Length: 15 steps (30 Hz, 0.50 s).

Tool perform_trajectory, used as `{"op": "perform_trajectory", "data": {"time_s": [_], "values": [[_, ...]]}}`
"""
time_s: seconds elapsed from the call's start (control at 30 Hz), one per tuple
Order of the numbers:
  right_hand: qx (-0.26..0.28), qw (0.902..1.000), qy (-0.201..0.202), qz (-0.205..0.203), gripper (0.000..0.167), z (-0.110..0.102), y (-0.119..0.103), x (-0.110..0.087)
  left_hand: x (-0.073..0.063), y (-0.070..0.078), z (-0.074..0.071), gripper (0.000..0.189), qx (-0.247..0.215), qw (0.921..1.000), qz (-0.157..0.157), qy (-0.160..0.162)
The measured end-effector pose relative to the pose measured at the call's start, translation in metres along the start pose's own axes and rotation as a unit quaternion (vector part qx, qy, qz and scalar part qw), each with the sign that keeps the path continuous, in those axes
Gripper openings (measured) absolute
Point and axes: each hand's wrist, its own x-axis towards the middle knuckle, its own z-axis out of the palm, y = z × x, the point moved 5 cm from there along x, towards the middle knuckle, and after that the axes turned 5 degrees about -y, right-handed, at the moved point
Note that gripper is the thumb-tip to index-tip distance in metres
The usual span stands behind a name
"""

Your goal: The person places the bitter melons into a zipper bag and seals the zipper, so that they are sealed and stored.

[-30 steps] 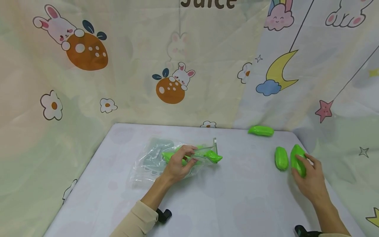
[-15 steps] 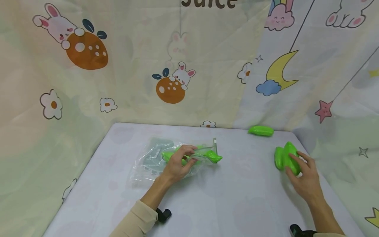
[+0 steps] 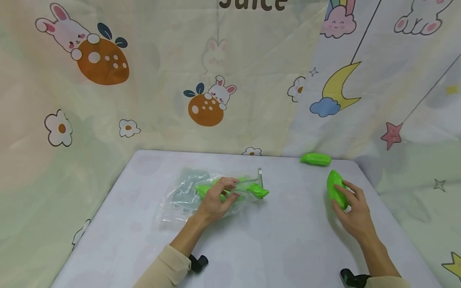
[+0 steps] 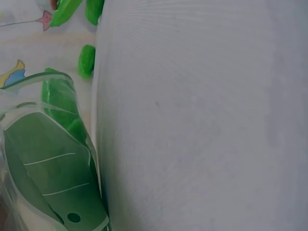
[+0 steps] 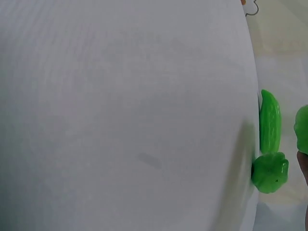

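Note:
My left hand (image 3: 214,202) holds a clear zip bag (image 3: 167,210) near its mouth, thumb and fingers parted at the opening. Several glossy green toy vegetables show in the bag, and one of them (image 3: 258,191) lies at the mouth. At the right, my right hand (image 3: 354,214) grips a long, pointed green toy vegetable (image 3: 335,190) by its side. The right wrist view has this piece (image 5: 302,130) raised above the table. Below it a lumpy green toy vegetable (image 5: 269,173) lies on the table, mostly hidden in the head view.
Another green toy vegetable (image 3: 316,159) lies at the table's back edge. The white table (image 3: 281,240) runs back to a printed cloth backdrop (image 3: 162,80). A black wrist device (image 3: 199,263) sits on the left arm, another (image 3: 353,277) on the right.
My right hand has carried the green toy vegetable leftward, over the one lying beside it, which it now covers. The left hand and bag have stayed in place.

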Motion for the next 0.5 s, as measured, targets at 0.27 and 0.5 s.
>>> {"op": "perform_trajectory", "data": {"time_s": [0.27, 0.5], "values": [[-0.005, 0.9998, -0.017, -0.010, 0.057, 0.014, -0.006, 0.009, -0.001, 0.000, -0.002, 0.034, -0.006, 0.9999, 0.014, 0.007], [0.023, 0.9986, -0.044, -0.019, 0.057, 0.027, -0.017, 0.018, -0.002, 0.000, -0.004, 0.032, -0.001, 1.0000, 0.004, 0.003]]}}
